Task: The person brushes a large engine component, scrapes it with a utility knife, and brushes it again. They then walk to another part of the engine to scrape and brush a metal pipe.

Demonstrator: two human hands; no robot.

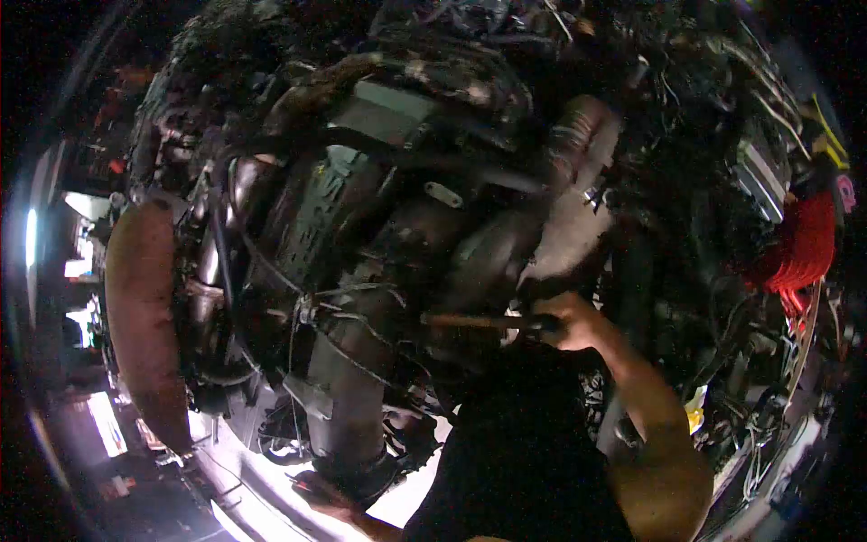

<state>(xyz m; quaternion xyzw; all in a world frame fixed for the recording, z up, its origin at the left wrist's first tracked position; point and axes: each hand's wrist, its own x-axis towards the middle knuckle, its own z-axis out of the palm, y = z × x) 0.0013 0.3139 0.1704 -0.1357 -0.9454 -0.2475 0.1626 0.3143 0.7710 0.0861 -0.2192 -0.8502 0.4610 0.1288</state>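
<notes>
A: In the head view, where is the slim brown bar (474, 321)?

B: Near the middle, lying almost level, with its free end to the left. The right hand (571, 323) is closed round its dark right end.

A: And the left hand (327, 495)?

B: It is near and to the left, below the wide grey cylinder (348, 388). It is too dark and blurred there to say whether it is spread, narrow or holding anything.

A: How would the bar handle?

B: It looks stiff, probably with modest weight and little risk of breaking. The dark end seems the place to take hold, though a long free end could tip or knock something. Its dull, rusty-looking surface may be rough rather than slippery, but oil would change that.

A: What about the materials around it?

B: The grey cylinder looks like smooth, dull metal. A cover with raised letters (321, 208) lies farther off to the left, flat-faced and hard-looking. The pale pipe (573, 235), far side of the right hand, is broad and rounded, with a ribbed section (573, 135) beyond it.

A: Anything softer?

B: The black hose (217, 226) bends round on the left and looks rubbery. Thin pale cords (357, 316) cross the middle, likely flexible. At the right, the red coil (799, 244) is bunched in close, springy-looking loops
</notes>
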